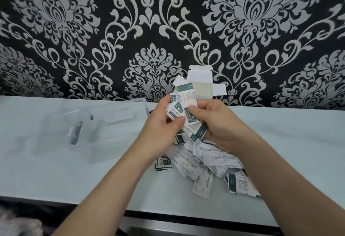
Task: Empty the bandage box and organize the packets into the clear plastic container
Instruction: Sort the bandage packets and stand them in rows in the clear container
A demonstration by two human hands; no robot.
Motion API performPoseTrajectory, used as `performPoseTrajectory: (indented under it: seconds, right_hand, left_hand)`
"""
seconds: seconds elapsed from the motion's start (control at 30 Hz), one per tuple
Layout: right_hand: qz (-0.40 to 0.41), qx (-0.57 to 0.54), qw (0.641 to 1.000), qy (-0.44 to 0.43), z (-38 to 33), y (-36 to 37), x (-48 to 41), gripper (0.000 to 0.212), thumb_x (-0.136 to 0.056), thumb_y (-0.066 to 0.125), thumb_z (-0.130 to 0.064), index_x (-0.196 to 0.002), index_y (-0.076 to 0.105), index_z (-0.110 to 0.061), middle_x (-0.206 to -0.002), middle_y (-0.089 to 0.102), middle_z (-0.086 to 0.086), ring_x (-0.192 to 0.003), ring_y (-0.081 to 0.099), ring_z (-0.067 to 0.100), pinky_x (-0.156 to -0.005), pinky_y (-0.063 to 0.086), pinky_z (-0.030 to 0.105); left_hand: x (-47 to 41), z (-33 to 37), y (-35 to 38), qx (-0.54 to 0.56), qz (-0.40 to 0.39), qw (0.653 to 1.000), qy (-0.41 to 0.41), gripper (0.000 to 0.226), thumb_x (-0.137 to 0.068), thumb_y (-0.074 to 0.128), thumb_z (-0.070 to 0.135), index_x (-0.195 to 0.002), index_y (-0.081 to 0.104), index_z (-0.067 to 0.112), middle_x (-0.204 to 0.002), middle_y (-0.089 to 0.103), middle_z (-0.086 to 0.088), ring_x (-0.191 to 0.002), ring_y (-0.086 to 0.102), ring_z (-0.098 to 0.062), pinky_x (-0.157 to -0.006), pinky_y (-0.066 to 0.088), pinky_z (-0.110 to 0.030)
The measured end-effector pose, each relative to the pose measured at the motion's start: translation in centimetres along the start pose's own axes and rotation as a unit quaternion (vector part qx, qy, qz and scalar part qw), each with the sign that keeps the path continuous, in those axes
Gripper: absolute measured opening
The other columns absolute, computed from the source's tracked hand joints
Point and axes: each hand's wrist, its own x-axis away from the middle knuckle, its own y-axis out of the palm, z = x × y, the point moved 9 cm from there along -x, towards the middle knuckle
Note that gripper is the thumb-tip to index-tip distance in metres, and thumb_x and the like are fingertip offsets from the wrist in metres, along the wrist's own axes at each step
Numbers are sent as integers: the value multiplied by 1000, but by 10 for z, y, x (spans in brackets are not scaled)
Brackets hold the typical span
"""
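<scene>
Sorting step: left hand (164, 121) and right hand (214, 123) grip gathered packets (183, 108); next, likely set stack into clear plastic container (104, 123).

Wall (153, 21): black ground, silver-grey damask scrollwork; table (289, 142): plain pale blue-white; packets (188, 163): white, with dark green panels and fine grey print; box (199, 78): white flaps, dark green and beige faces; container (104, 123): colourless, transparent.
</scene>
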Motion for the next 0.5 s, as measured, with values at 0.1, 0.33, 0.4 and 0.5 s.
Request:
performPoseTrajectory:
  seconds: [0.1, 0.33, 0.4, 0.5]
  right_hand:
    - [-50, -56, 996, 37, 0, -2, 2, 29, -97, 43, 4, -119, 63, 1, -113, 69, 24, -90, 69, 28, -84, 56, 41]
    - [-153, -37, 983, 91, 6, 11, 13, 33, -97, 46, -1, -128, 57, -4, -109, 69, 21, -91, 70, 36, -65, 62, 33]
    - [-118, -25, 989, 89, 2, 0, 12, 28, -99, 46, -7, -124, 59, -8, -105, 71, 18, -86, 71, 33, -63, 61, 31]
    - [-49, 82, 991, 91, -6, -32, 14, 25, -100, 45, -7, -121, 57, -13, -101, 74, 17, -90, 73, 30, -75, 59, 40]
  left_hand:
    - [-2, 5, -5, 40, 19, 999, 7, 49, -90, 58, -6, -131, 54, 20, -105, 74, -1, -96, 71, -18, -86, 57, -38]
    - [-4, 16, -1, -45, 49, 995, 73, 28, -90, 65, 13, -116, 68, 23, -92, 74, 5, -80, 69, -6, -71, 56, -22]
    - [-4, 22, 3, -169, 69, 975, 124, 24, -93, 61, 25, -115, 69, 28, -97, 65, 7, -84, 62, -6, -71, 49, -19]
    - [-6, 24, 7, -262, 85, 950, 148, 26, -96, 55, 22, -119, 66, 25, -105, 61, 8, -90, 56, -7, -81, 46, -21]
